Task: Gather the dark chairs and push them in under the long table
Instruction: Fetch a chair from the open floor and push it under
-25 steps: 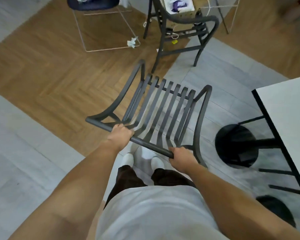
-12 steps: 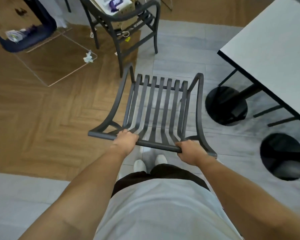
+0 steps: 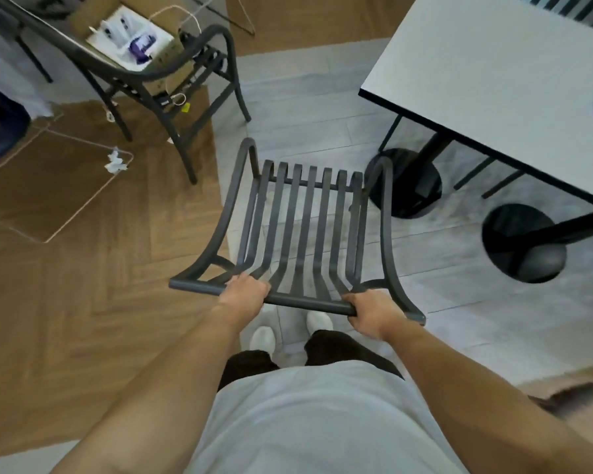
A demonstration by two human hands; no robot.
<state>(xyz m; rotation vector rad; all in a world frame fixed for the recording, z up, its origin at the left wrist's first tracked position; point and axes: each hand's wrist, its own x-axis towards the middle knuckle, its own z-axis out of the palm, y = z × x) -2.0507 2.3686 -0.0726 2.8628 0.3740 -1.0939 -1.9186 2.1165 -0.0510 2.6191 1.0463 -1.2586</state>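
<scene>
Chair (image 3: 305,227) held by its top rail, seat slats pointing away from the person. Left hand (image 3: 245,293) grips the rail near its left end; right hand (image 3: 370,313) grips the right end, fingers curled round in both. Since a second ago the view has swung right: the table (image 3: 493,80) fills the upper right where only its corner showed, and its round bases (image 3: 411,186) now sit just past the chair's front. Judgement: chair is turned toward the table and close, so the push under comes next. Second chair (image 3: 158,73), loaded with a box (image 3: 134,39), stands well behind on the left, not yet gathered.
</scene>
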